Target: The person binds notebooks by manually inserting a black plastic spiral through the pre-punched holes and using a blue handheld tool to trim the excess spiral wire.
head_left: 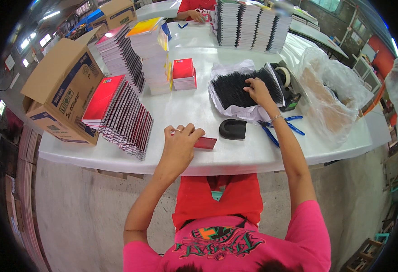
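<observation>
Red-covered notebook (206, 143) sits near the lower middle of the frame, by the near edge of the table (181, 159), with the person's left hand (180, 145) gripping its left end. Most of it is hidden behind the fingers, so no telling exactly how it's angled. The right hand (259, 93) is up and right of center, fingers curled down onto a messy pile of black spiral coils (230, 93) on crumpled white paper (245, 113). Can't tell if it's actually pinched a coil or is just touching the heap.

As for doing this bit well: those coils look like they'd snag on each other, so it's probably best to pinch a single one near its end and draw it out lengthwise, gently, rather than yank from the middle and stretch it. The left hand would do well to hold the pages squared up and firm without bending the cover.

One thing to watch: the blue-handled pliers (270, 137) lie right under the right forearm, and the black curved block (233, 129) sits between the notebook and the pile, so lifting the coil clear of both seems smarter than dragging it.
</observation>
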The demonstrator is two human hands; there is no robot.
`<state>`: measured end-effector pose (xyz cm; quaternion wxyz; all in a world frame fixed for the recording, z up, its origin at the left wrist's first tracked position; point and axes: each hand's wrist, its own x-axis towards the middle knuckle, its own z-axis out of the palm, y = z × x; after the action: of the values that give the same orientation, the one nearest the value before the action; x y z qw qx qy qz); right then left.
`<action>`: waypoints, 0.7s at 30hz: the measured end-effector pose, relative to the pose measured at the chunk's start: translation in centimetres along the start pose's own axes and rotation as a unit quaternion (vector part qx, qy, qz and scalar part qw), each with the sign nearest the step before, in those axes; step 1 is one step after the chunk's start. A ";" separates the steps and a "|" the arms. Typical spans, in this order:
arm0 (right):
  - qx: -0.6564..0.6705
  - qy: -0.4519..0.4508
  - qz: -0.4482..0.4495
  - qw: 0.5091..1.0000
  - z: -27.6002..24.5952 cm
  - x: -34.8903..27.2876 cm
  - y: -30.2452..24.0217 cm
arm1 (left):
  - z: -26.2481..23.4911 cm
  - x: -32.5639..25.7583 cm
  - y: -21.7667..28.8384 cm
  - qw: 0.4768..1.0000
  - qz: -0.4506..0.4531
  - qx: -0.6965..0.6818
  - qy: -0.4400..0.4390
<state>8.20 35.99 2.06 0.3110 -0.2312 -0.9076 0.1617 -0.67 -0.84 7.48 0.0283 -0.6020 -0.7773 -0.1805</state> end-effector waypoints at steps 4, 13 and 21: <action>0.005 -0.050 0.062 0.997 -1.2 0.8 0.4 | 1.7 -0.4 0.6 0.998 -0.016 0.053 0.004; -0.009 0.042 -0.013 0.999 -4.7 -0.1 -2.9 | 4.6 -0.8 3.4 0.976 -0.097 -0.002 0.196; 0.219 -0.015 0.088 0.972 -5.0 -6.2 -9.6 | 6.6 0.0 2.9 0.954 -0.135 -0.022 0.266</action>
<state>12.69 25.46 7.03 0.3252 -0.2339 -0.8309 0.3862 3.24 1.90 2.03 0.1963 -0.4221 -0.8114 -0.3534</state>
